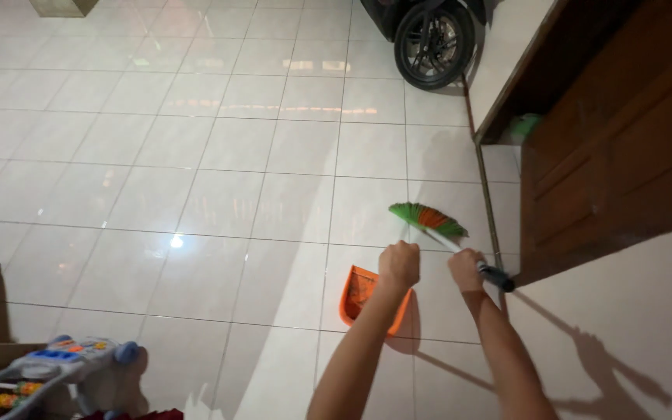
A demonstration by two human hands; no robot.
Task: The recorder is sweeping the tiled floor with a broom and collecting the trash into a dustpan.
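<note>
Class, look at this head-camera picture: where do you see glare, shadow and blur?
Head view: a bright glare spot on the glossy tiled floor, with streaky reflections farther back; dark shadows of the arms fall on the pale wall at right; the broom in the right hand looks slightly smeared; the wooden door is dim.

The dustpan (361,294) sits on the floor (196,155) left of the broom (429,220); a wheel (433,43) stands far behind; a toy (48,373) lies near-left.

No packages, labels, signs or screens were in sight anywhere on the tiled floor or by the wooden door in this view.
</note>
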